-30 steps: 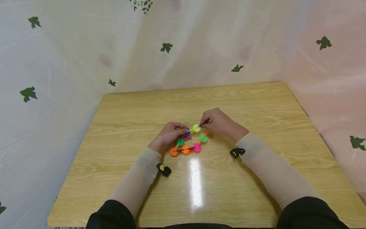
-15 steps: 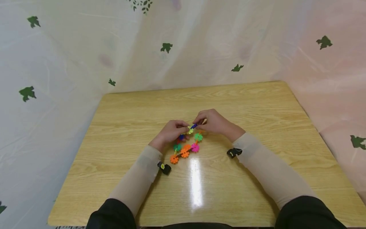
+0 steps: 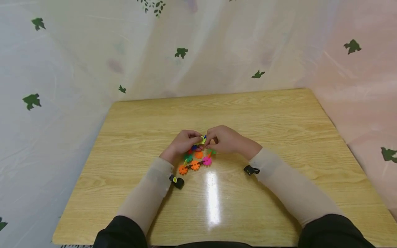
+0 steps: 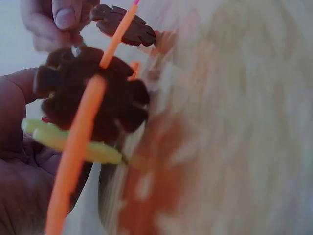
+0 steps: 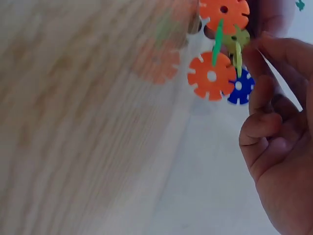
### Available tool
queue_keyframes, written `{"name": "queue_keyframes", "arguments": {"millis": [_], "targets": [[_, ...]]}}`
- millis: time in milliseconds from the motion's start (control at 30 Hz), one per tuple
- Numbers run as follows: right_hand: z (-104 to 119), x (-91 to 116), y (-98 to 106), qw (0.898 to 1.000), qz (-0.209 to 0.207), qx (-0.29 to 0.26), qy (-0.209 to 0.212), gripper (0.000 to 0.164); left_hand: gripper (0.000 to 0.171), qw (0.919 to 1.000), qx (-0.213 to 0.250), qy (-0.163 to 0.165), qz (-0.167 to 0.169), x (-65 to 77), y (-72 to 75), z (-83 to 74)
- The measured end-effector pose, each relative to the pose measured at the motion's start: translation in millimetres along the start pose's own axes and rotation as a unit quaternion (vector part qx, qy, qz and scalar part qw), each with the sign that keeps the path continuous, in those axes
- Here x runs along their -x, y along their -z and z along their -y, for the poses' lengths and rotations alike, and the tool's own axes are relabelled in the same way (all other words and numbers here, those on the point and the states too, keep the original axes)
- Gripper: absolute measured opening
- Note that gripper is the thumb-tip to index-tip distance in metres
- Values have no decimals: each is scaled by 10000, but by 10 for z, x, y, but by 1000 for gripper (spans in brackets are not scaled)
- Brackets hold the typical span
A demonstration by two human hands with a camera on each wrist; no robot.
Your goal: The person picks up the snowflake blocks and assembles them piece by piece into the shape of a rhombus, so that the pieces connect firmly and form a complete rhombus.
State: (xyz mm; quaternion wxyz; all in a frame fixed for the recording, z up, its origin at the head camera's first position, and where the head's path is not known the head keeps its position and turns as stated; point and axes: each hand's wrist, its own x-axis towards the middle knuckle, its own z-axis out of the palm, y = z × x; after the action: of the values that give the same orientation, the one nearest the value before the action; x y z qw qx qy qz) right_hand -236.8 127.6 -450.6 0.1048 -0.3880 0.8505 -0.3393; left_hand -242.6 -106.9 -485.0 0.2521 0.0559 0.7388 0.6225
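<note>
A chain of notched interlocking plastic discs [image 3: 195, 165] in several colours hangs bent into a loop between the hands. The left hand [image 3: 184, 142] pinches it near a yellow disc [image 3: 203, 140]. Opposite, the curled fingers of the right hand [image 3: 228, 138] pinch the chain beside that disc, at a bit of blue; the fingertips hide the exact piece. Orange, pink [image 3: 206, 161] and green discs dangle below. In the left wrist view a dark disc [image 4: 58, 105] crosses an edge-on orange one [image 4: 73, 152]. The right wrist view shows an orange disc [image 5: 200, 78] and a blue disc [image 5: 238, 92].
The wooden table [image 3: 263, 113] lies under both hands, with a bright light reflection near its front. Behind and beside it hangs a pale curtain [image 3: 217, 41] with green leaf-like marks. Black wrist straps [image 3: 177, 182] sit on both sleeves.
The right hand has moved left and slightly nearer, up to the left hand's fingertips. The loop has shifted left, and its blue and yellow discs are now mostly covered by fingers.
</note>
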Motion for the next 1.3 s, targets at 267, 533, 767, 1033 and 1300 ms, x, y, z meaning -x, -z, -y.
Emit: {"name": "queue_keyframes", "arguments": {"millis": [267, 533, 767, 1033, 1300], "targets": [[52, -103, -161, 9964, 655, 501, 178, 12, 26, 9933, -1010, -410, -382, -2, 16, 13], [-12, -70, -70, 9945, 776, 585, -401, 15, 28, 9973, -630, -239, -278, -3, 13, 35], [-137, -25, 97, 9918, 587, 641, -941, 18, 29, 9913, -1258, -343, -173, 27, -60, -40], [-326, 62, 258, 9829, -47, 499, -1773, 14, 28, 9913, -1296, -238, -33, 22, -122, -60], [-426, 32, 252, 9820, 24, 551, -1807, 22, 22, 9915, -1242, -372, -106, 13, -202, -70]]}}
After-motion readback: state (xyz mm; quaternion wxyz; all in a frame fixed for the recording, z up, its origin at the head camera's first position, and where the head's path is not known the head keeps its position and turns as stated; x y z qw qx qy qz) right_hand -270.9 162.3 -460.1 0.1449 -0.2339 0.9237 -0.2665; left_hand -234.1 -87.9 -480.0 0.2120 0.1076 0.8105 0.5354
